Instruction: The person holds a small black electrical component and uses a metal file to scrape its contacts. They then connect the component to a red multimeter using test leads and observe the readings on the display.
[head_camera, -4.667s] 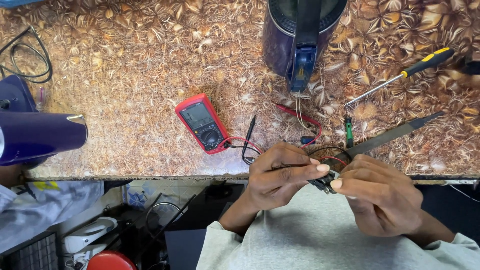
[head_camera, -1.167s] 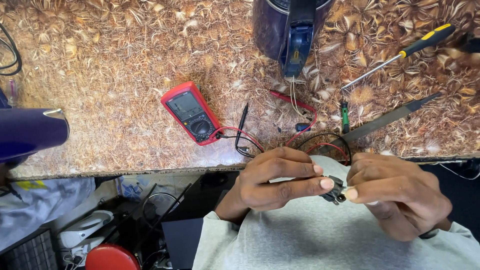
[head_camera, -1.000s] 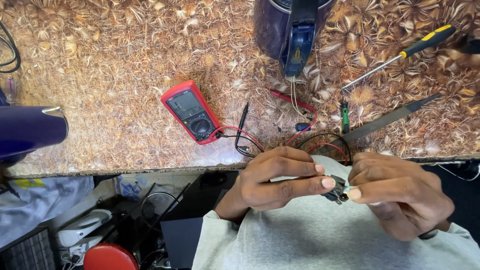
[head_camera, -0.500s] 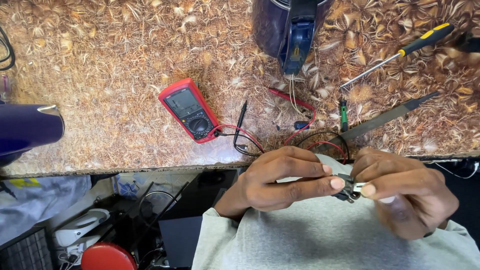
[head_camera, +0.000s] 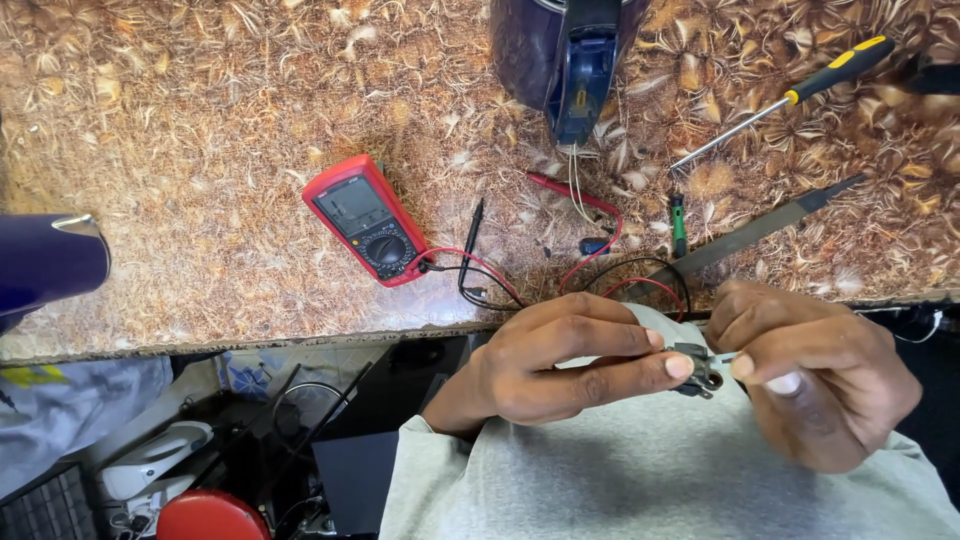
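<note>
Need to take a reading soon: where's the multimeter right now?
In the head view, the red multimeter lies on the patterned worktop, left of centre, up-left of the left hand, its leads trailing right.

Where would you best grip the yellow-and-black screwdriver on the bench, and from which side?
Probably by the thick handle of the screwdriver, coming from above at the upper right. It lies flat, with its thin shaft pointing down-left toward the flat file, and the handle end sits apart from other things.

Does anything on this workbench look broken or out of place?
Yes. Thin bare wires hang loose from the handle base of the dark blue kettle. Both hands, left hand and right hand, pinch a small black part.
</note>
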